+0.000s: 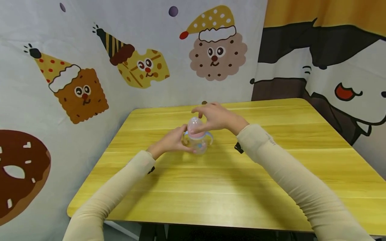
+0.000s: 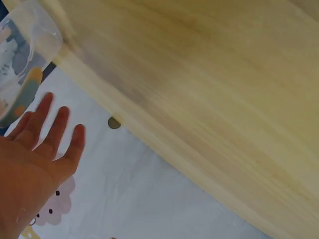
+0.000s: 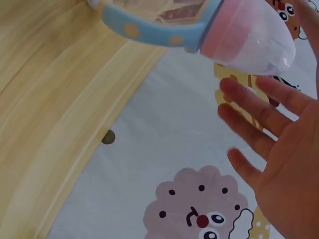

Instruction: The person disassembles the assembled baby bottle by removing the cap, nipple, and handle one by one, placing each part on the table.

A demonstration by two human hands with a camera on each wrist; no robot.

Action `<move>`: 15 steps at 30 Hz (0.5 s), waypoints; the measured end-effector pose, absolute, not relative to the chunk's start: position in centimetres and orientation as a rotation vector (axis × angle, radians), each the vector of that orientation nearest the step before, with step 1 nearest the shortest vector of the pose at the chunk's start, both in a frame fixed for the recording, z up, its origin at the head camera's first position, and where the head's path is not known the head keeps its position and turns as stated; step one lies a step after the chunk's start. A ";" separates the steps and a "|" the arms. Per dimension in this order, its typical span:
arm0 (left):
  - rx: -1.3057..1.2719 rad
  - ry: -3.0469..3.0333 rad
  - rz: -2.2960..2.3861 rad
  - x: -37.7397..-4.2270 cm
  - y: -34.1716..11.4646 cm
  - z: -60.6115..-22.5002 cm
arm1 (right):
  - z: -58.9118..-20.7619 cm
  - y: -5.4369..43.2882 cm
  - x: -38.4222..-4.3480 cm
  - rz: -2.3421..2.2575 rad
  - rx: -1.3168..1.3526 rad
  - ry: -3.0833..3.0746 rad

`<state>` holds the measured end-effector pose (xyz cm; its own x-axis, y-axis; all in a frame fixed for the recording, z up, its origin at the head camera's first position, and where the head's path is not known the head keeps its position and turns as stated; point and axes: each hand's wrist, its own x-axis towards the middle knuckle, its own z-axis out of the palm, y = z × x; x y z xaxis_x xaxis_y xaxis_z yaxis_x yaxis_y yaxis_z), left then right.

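A clear baby bottle (image 1: pixel 199 146) with a pink collar, a translucent domed cap and two blue side handles stands upright on the table. Beside its left side is my left hand (image 1: pixel 173 140), thumb toward the front and fingers toward the far side. In the left wrist view, the fingers of that hand are spread near the spotted handle (image 2: pixel 25 97); its thumb is out of sight. My right hand (image 1: pixel 217 117) hovers around the cap from the right. The right wrist view shows its spread fingers just apart from the clear cap (image 3: pixel 269 42).
The bottle is on a yellow wood-grain table (image 1: pixel 241 187). Behind the table hangs a white cloth (image 1: pixel 178 93) printed with cartoon biscuits. A darker patterned curtain (image 1: pixel 286 70) hangs at the right.
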<state>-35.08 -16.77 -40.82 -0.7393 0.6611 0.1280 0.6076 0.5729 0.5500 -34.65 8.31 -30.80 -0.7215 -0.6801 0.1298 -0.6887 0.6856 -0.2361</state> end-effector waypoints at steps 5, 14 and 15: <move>1.088 2.654 0.969 -35.4 -16.4 -40.8 | -31.2 8.0 -34.6 0.372 1.117 -2.872; 1.038 2.638 0.917 -36.1 -16.6 -41.0 | -32.4 7.1 -34.6 0.386 1.059 -2.847; 1.029 2.625 0.918 -36.1 -16.6 -41.0 | -32.5 7.0 -34.6 0.387 1.053 -2.843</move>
<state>-36.08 -16.62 -40.98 -0.7456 0.6640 0.0573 0.5550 0.5710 0.6049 -34.60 7.03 -32.46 -0.7593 -0.6292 0.1658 -0.6506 0.7310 -0.2056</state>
